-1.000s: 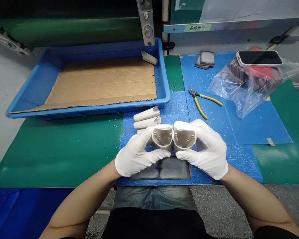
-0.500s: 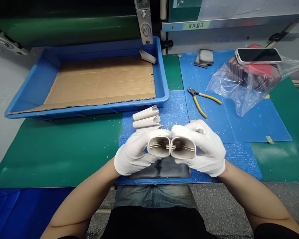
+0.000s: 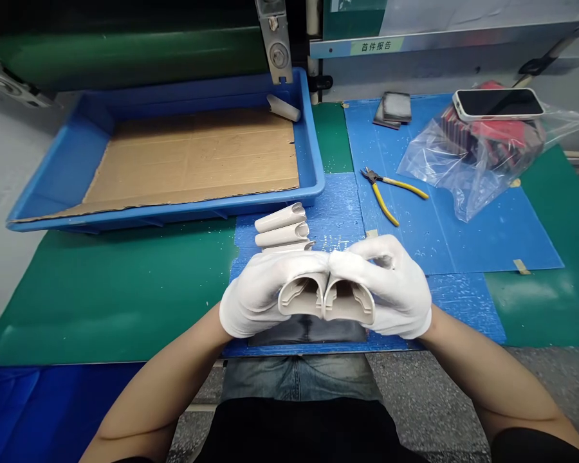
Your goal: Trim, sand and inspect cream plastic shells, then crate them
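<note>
Left hand (image 3: 255, 296): fingers clenched on beige plastic shell (image 3: 302, 297).
Right hand (image 3: 390, 289): fingers clenched on second shell (image 3: 350, 303).
Long axes: parallel, touching, open ends facing the person.

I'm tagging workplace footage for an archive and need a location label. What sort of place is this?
Probably a factory assembly or inspection station: a white-gloved left hand and right hand hold beige moulded plastic parts, beside a cardboard-lined blue tray, under a label reading "first article report" in Chinese.
</note>
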Available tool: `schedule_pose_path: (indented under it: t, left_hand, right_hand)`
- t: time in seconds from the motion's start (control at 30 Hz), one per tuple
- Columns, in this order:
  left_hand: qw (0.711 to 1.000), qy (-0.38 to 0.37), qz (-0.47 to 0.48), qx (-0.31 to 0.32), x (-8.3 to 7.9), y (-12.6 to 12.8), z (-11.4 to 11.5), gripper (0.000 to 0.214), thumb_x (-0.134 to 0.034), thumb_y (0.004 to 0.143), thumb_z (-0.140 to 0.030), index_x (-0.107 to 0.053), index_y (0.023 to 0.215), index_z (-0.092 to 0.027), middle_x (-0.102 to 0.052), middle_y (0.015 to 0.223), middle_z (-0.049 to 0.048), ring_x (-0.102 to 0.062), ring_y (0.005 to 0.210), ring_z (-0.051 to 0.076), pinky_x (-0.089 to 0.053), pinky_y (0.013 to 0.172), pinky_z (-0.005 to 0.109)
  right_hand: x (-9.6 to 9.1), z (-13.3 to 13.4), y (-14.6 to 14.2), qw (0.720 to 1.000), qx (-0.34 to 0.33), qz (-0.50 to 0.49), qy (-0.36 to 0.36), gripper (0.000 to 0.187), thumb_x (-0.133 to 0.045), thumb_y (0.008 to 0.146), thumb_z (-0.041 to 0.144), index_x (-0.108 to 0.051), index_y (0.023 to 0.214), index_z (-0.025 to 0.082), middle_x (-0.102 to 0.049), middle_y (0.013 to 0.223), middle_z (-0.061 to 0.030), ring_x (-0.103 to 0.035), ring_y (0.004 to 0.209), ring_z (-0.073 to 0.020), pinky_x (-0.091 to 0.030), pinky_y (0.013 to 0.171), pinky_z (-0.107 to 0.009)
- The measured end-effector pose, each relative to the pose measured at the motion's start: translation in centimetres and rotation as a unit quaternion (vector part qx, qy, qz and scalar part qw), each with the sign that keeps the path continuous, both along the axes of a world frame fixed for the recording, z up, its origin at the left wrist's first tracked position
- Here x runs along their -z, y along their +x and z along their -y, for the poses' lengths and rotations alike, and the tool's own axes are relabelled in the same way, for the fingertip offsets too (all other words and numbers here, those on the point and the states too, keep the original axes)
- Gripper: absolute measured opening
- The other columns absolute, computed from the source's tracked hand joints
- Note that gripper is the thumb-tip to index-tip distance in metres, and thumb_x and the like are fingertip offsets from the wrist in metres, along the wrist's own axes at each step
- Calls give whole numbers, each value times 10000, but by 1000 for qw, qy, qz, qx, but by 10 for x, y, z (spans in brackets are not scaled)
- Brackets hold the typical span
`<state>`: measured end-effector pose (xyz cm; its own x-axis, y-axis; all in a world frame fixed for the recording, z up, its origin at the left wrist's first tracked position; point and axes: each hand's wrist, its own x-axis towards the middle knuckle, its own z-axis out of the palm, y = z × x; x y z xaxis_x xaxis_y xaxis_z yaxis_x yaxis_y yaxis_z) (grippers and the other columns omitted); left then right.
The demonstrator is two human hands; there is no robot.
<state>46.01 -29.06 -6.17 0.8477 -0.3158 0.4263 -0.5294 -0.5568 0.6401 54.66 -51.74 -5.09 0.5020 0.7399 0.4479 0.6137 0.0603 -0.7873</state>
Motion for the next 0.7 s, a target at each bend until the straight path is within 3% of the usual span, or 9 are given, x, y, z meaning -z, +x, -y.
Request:
schedule_pose_path:
  t: [0.1,0.2,0.3,0.4,0.53,0.6,0.7]
  left_hand:
    - [1000,1,9,-3,-2,1,3,303,-752,941,-425,-723,1170,-229,-783,949,7,-760,819,182,-666,818,283]
    - [999,-20,-15,24,-8,5,7,117,-690,989,-325,-729,946,-223,-783,915,-35,-748,775,139,-658,849,246]
    - [996,-55,-35,59,-11,9,11,178,-643,994,-202,-684,822,-211,-776,889,-72,-748,772,116,-654,902,234]
    - [995,-77,3,60,-7,10,10,46,-650,980,-211,-696,975,-213,-790,978,-54,-772,835,150,-670,872,258]
    - [997,-45,48,39,4,7,4,337,-679,973,-283,-653,1303,-222,-784,1168,32,-788,987,245,-683,853,340]
    - [997,-36,47,40,8,5,1,426,-714,956,-314,-623,1368,-257,-773,1215,43,-781,1023,258,-675,872,353]
    - [998,-36,47,36,10,3,-1,481,-755,931,-324,-606,1386,-278,-768,1233,33,-772,1036,241,-660,904,355]
  right_hand:
    - [-1,-3,1,996,-12,73,46,290,-759,937,395,-756,1127,176,-609,746,4,-488,619,-116,-376,554,-284]
    - [-1,-4,3,991,-31,108,74,360,-749,957,380,-713,1242,164,-626,774,8,-474,605,-102,-361,552,-278]
    - [-1,-5,4,989,-43,110,84,364,-741,965,323,-686,1285,158,-637,770,20,-493,610,-98,-365,553,-269]
    - [-2,-5,5,989,-53,111,87,393,-744,958,310,-670,1310,153,-677,823,0,-526,624,-98,-402,561,-263]
    - [-1,-5,4,990,-55,107,74,300,-695,987,323,-705,1250,178,-685,762,9,-605,671,-119,-503,627,-269]
    - [-1,-3,3,996,-37,75,35,251,-667,1000,395,-747,1132,197,-674,717,9,-636,707,-141,-538,654,-284]
    - [0,-1,1,1000,7,17,-25,361,-648,982,547,-765,927,211,-665,715,-22,-639,722,-165,-542,614,-294]
